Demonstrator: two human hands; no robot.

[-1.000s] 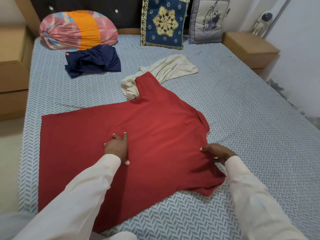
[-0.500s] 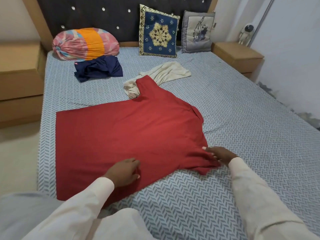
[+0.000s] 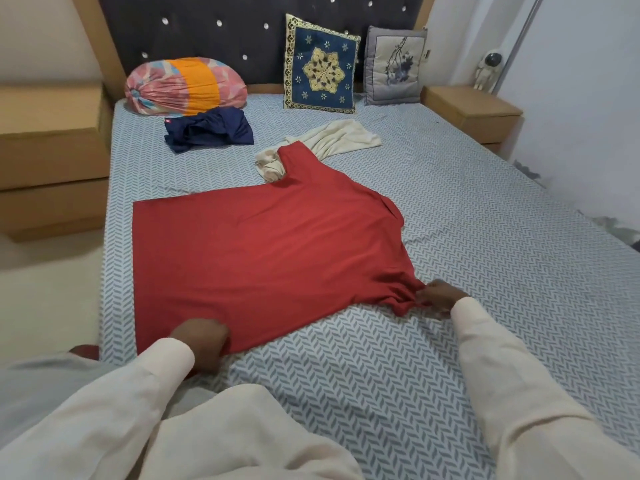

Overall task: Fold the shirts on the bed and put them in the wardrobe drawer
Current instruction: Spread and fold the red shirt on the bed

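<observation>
- Both hands are on the near edge of the red shirt (image 3: 263, 251): the left hand (image 3: 202, 344) is curled shut over the lower side hem, fabric pinched under its fingers, and the right hand (image 3: 438, 297) is pinching the bunched sleeve at the shirt's near right corner.
- That shirt lies spread almost flat across the middle of the bed (image 3: 485, 271), body to the left, collar to the right, and its far sleeve overlapping the cream shirt (image 3: 332, 142).
- Judged from the flat lay and the two edge grips, the step in hand is the first lengthwise fold of the red shirt; no fold is made yet.
- The next move likely calls for lifting both pinched points together and carrying the near side over the body, with the sleeve tucked in so the edge lands straight. Uneven lifting could skew the crease, and the far sleeve may drag the cream shirt.
- A navy shirt (image 3: 209, 129) sits crumpled near the head of the bed, just in front of a pink and orange bundle (image 3: 185, 85).
- Two cushions (image 3: 322, 65) lean on the headboard, with wooden bedside units (image 3: 471, 110) on either side.
- No wardrobe drawer is in view, so most of the task looks to remain.
</observation>
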